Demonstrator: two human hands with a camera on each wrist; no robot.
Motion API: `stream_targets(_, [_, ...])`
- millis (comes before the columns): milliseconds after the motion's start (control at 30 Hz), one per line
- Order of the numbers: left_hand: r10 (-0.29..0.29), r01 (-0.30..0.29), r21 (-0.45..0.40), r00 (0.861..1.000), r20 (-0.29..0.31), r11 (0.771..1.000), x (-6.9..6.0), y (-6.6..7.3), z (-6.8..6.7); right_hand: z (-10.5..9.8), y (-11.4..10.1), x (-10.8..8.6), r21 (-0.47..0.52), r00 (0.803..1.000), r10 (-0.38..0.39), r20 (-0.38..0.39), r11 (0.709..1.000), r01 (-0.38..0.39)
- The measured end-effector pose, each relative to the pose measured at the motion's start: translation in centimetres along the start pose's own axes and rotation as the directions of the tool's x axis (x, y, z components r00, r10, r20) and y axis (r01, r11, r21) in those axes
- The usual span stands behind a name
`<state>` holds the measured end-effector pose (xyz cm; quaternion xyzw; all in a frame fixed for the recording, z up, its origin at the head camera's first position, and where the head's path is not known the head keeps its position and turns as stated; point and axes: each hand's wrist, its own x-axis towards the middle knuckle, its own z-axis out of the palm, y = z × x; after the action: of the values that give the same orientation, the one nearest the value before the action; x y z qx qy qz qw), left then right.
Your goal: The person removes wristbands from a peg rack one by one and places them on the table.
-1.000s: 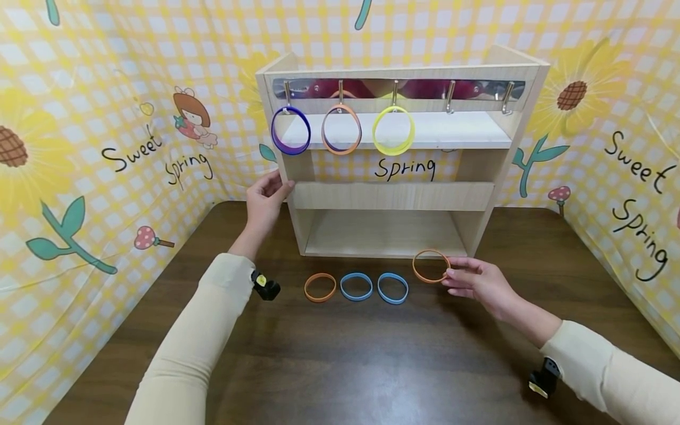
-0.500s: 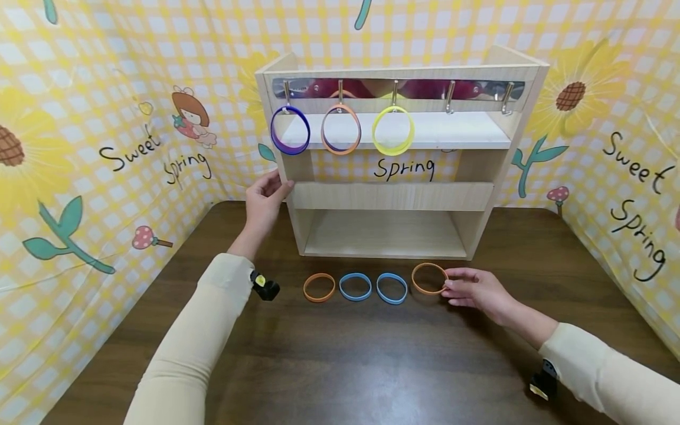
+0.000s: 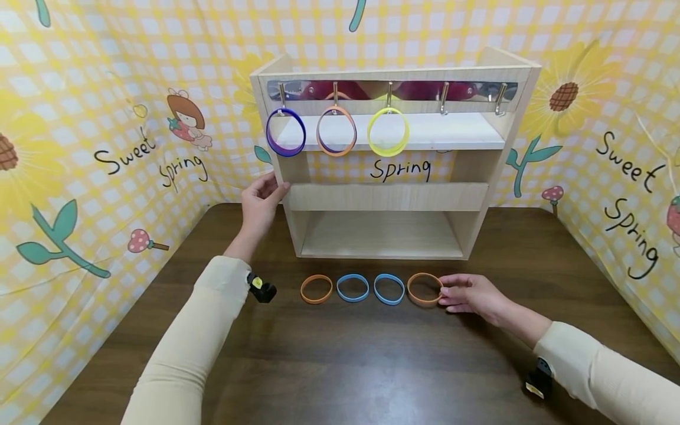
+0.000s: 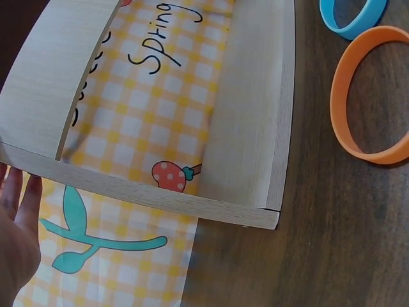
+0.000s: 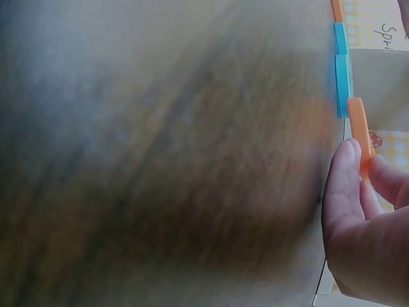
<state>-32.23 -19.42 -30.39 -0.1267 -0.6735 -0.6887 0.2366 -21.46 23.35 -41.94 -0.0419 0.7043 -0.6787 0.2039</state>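
Note:
In the head view my right hand [image 3: 471, 298] pinches an orange wristband [image 3: 424, 304] by its right side, at the right end of a row. The right wrist view has the same wristband [image 5: 360, 128] between thumb and fingers; I cannot tell whether it touches the table. Left of it lie two blue wristbands [image 3: 353, 300] and another orange wristband [image 3: 316, 301]. My left hand [image 3: 259, 206] rests against the left side of a wooden shelf [image 3: 388, 196]. In the left wrist view its fingertips [image 4: 32, 182] touch the outside of the side board.
Purple [image 3: 285, 154], pale orange [image 3: 337, 154] and yellow [image 3: 388, 151] wristbands hang from hooks on a metal rail [image 3: 414, 90]. Two hooks on the right hold nothing. Yellow checked cloth [image 3: 122, 206] surrounds the dark wooden table [image 3: 340, 366].
My right hand has lowered the orange wristband towards the table, bringing it nearer and level with the row. The left hand has stayed at the shelf's side.

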Motion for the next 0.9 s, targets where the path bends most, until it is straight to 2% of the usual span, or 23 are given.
stream_targets(433, [-0.016,0.016,0.004,1.0,-0.001,1.0,-0.05,0.1,0.05,0.07,0.14,0.24,-0.079,1.0,0.013,-0.024,0.997,-0.015])
stream_targets(900, [-0.014,0.014,0.013,1.0,0.007,1.0,-0.05,0.09,-0.02,0.41,0.23,0.3,-0.105,0.998,-0.006,-0.068,0.995,-0.001])
